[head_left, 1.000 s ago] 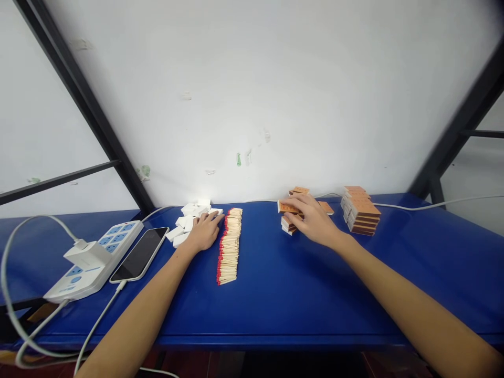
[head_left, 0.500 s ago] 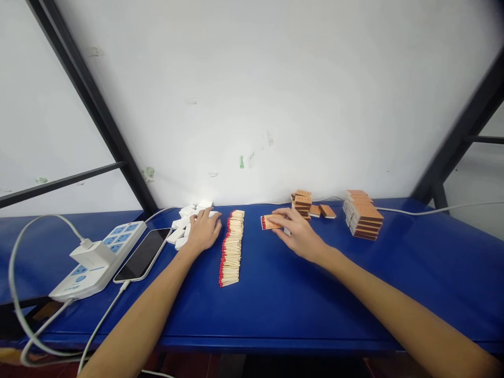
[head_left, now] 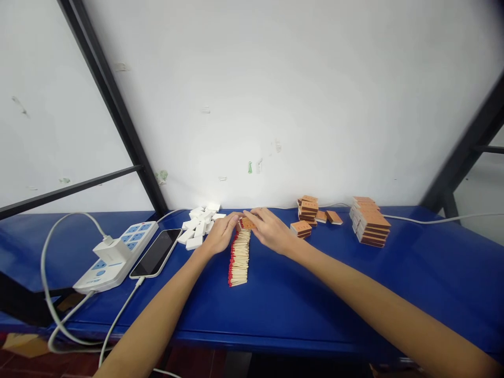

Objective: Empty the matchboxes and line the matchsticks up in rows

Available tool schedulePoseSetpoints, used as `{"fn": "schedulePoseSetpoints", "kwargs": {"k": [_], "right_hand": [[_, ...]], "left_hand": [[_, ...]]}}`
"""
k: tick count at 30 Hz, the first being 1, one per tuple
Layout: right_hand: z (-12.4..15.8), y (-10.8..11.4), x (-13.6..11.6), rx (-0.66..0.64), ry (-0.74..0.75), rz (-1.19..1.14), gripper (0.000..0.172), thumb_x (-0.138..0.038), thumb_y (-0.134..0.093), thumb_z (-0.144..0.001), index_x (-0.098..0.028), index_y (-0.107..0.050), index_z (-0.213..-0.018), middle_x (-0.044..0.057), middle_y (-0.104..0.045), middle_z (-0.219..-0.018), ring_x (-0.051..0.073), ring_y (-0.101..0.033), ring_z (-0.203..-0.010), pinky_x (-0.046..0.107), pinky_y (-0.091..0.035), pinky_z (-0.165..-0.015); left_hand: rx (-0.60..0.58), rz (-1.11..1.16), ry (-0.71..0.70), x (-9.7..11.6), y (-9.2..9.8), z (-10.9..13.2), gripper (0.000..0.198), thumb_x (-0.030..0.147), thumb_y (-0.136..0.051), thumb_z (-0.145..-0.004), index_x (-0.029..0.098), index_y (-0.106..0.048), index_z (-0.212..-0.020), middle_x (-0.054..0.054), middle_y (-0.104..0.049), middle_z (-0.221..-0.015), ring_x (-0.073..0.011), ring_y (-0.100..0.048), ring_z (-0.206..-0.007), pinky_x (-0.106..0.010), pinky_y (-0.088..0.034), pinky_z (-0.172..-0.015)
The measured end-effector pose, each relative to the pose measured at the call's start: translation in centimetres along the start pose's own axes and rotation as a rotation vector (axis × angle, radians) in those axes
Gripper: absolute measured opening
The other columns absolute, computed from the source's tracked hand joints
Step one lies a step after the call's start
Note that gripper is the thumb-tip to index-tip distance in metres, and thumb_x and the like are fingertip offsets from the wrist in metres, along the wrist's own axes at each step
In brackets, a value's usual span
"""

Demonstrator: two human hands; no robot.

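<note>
A small orange matchbox [head_left: 248,223] is held above the far end of a row of matches [head_left: 239,262]. Its left end is partly open, with red match heads showing. My right hand [head_left: 272,231] grips the box from the right. My left hand [head_left: 221,234] is closed, its fingertips at the box's left end; exactly how they touch it is partly hidden. The matches lie side by side on the blue table, red heads to the left. Left of my left hand is a pile of white matchbox trays [head_left: 200,228].
Orange matchboxes stand in a small stack [head_left: 307,210], a low pair [head_left: 301,228] and a larger stack [head_left: 370,223] to the right. A phone [head_left: 156,254] on a cable and a white power strip [head_left: 118,257] lie left. A white wall [head_left: 275,94] rises behind.
My right hand has carried the matchbox left to above the matches. My left hand has come off the white trays to meet it. The view has shifted slightly.
</note>
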State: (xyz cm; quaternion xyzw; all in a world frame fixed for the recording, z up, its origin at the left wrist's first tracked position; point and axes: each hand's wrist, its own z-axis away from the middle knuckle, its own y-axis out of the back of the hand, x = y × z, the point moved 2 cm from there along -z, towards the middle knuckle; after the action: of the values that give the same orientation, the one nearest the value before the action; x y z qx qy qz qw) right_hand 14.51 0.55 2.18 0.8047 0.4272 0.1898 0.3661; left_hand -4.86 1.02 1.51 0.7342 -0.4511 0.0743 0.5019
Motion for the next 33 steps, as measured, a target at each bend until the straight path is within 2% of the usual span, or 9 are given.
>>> {"fn": "schedulePoseSetpoints", "kwargs": {"k": [4, 7, 10, 16, 20, 24, 28, 31, 33], "right_hand": [[-1.0, 0.0, -1.1, 0.018, -0.01, 0.019, 0.046, -0.008, -0.049, -0.093, -0.023, -0.055, -0.136, 0.013, -0.06, -0.119, 0.026, -0.057, -0.107, 0.041, -0.048, -0.091], [-1.1, -0.2, -1.2, 0.011, -0.073, 0.059, 0.045, -0.008, -0.049, -0.093, -0.024, -0.055, -0.135, 0.012, -0.059, -0.122, 0.025, -0.059, -0.104, 0.04, -0.043, -0.088], [-1.0, -0.5, -0.9, 0.007, -0.134, 0.105, 0.041, -0.011, -0.053, -0.093, -0.024, -0.057, -0.132, 0.012, -0.06, -0.121, 0.024, -0.061, -0.099, 0.039, -0.035, -0.085], [-0.8, -1.0, -0.7, 0.012, -0.085, 0.196, 0.034, -0.011, -0.049, -0.096, -0.025, -0.062, -0.124, 0.009, -0.065, -0.12, 0.021, -0.063, -0.09, 0.039, -0.028, -0.084], [-0.6, -1.4, -0.7, 0.018, -0.058, 0.202, 0.036, -0.013, -0.048, -0.097, -0.025, -0.059, -0.13, 0.01, -0.066, -0.123, 0.022, -0.064, -0.091, 0.041, -0.031, -0.087], [-0.4, -1.4, -0.5, 0.028, -0.064, 0.083, 0.038, -0.02, -0.051, -0.097, -0.024, -0.057, -0.134, 0.012, -0.064, -0.126, 0.024, -0.064, -0.101, 0.04, -0.042, -0.089], [-0.3, -0.9, 0.4, 0.075, -0.265, -0.096, 0.04, -0.031, -0.053, -0.096, -0.023, -0.055, -0.135, 0.014, -0.055, -0.135, 0.023, -0.068, -0.093, 0.039, -0.053, -0.085], [-0.2, -1.1, 1.3, -0.014, -0.413, -0.214, 0.044, -0.04, -0.049, -0.098, -0.021, -0.052, -0.138, 0.017, -0.051, -0.139, 0.02, -0.07, -0.083, 0.039, -0.055, -0.082], [-0.2, -1.4, 1.8, -0.083, -0.447, -0.342, 0.043, -0.044, -0.047, -0.099, -0.021, -0.054, -0.134, 0.015, -0.058, -0.132, 0.018, -0.07, -0.08, 0.036, -0.055, -0.08]], "left_hand": [[0.01, 0.176, 0.049, -0.6, 0.4, -0.3, 0.05, 0.052, -0.033, -0.101, 0.017, -0.06, -0.077, -0.001, -0.059, -0.07, -0.0173, -0.055, -0.071, -0.03, -0.044, -0.073], [-0.021, 0.354, 0.083, -0.7, 0.4, -0.6, 0.04, 0.048, -0.039, -0.099, 0.017, -0.061, -0.085, 0.0, -0.058, -0.07, -0.0165, -0.056, -0.068, -0.03, -0.045, -0.072], [-0.02, 0.42, 0.129, -0.7, 0.5, -0.8, 0.028, 0.041, -0.049, -0.092, 0.017, -0.062, -0.098, 0.001, -0.057, -0.07, -0.0157, -0.056, -0.068, -0.03, -0.045, -0.072], [-0.052, 0.433, 0.148, -0.6, 0.7, -0.7, 0.037, 0.048, -0.042, -0.095, 0.018, -0.058, -0.081, -0.001, -0.058, -0.071, -0.0158, -0.055, -0.068, -0.03, -0.045, -0.07], [-0.033, 0.415, 0.152, -0.7, 0.5, -0.7, 0.032, 0.047, -0.048, -0.093, 0.018, -0.059, -0.084, 0.001, -0.055, -0.068, -0.0158, -0.055, -0.068, -0.029, -0.045, -0.071], [0.053, 0.411, 0.18, -1.5, 0.6, -1.0, 0.027, 0.044, -0.052, -0.087, 0.018, -0.06, -0.083, 0.001, -0.056, -0.07, -0.0154, -0.054, -0.068, -0.029, -0.045, -0.071], [0.067, 0.374, 0.259, -2.1, 0.9, -1.0, 0.026, 0.043, -0.056, -0.081, 0.019, -0.062, -0.088, -0.001, -0.062, -0.076, -0.0159, -0.057, -0.07, -0.03, -0.046, -0.071], [0.042, 0.381, 0.229, -2.0, 1.1, -0.9, 0.027, 0.042, -0.062, -0.079, 0.017, -0.064, -0.087, -0.003, -0.067, -0.082, -0.0171, -0.06, -0.076, -0.03, -0.046, -0.074], [0.018, 0.344, 0.185, -1.8, 1.2, -0.7, 0.026, 0.041, -0.065, -0.078, 0.016, -0.067, -0.088, -0.005, -0.069, -0.087, -0.0172, -0.06, -0.078, -0.031, -0.046, -0.076]]}}
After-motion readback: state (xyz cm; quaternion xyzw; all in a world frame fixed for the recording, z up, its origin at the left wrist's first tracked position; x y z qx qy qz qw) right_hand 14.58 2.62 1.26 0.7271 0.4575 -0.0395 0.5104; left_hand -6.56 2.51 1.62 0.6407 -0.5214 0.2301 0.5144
